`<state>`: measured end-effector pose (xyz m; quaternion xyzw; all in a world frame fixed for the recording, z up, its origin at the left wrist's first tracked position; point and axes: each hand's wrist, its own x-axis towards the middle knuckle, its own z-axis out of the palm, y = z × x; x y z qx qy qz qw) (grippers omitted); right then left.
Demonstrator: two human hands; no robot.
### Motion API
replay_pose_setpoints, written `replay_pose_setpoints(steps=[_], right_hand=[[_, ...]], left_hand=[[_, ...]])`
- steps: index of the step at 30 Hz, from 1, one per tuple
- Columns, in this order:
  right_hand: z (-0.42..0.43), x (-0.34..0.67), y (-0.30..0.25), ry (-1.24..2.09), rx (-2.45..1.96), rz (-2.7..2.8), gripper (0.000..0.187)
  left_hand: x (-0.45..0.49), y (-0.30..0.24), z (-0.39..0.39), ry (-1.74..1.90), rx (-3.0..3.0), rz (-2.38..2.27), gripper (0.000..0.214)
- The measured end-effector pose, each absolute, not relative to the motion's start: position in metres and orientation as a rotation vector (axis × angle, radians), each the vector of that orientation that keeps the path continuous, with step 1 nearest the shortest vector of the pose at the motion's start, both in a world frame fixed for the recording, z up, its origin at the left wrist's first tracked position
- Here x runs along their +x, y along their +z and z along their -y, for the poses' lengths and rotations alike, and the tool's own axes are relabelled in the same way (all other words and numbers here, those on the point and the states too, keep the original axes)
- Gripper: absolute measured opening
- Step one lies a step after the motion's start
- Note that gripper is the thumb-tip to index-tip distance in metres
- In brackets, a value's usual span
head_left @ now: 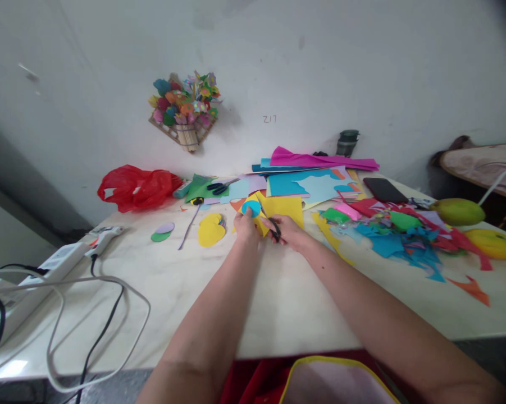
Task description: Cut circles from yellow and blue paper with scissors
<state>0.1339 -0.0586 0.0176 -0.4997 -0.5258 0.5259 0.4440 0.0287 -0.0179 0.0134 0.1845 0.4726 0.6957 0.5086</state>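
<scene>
Two grips: pinching blue paper disc (253, 207) against yellow paper (260, 225) in left hand (246, 225); holding black-handled scissors (276, 228) with right hand's (290, 230) curled fingers.

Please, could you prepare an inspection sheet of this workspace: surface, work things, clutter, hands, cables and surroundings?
Surface: white table, crowded at back and right.
Job's things: yellow sheet, blue circle, scissors.
Clutter: scraps heaped at right, phone behind them; red bag at back left.
Hands: left hand holds the blue circle against the yellow sheet; right hand holds the scissors.
Cables: white cable and black cable at left, near a power strip.
Surroundings: wall behind, with a flower decoration.
</scene>
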Motion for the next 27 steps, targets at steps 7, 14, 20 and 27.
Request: replay_pose_setpoints(steps=[7, 14, 20, 27], right_hand=[[0.056, 0.1329, 0.0142, 1.283, -1.236, 1.323, 0.036], [0.0566, 0.1329, 0.0146, 1.272, -1.231, 1.326, 0.035], [0.058, 0.1309, 0.016, 1.248, -1.26, 1.325, 0.036], [0.0564, 0.1301, 0.0156, 1.234, -1.275, 1.328, 0.037]], left_hand=[[0.0295, 0.0112, 0.0165, 1.709, 0.466, -1.109, 0.028], [0.0295, 0.0112, 0.0165, 1.701, 0.465, -1.134, 0.024], [0.0286, 0.009, 0.0147, 1.71, 0.447, -1.122, 0.025], [0.0289, 0.0117, 0.0159, 1.704, 0.434, -1.108, 0.021]])
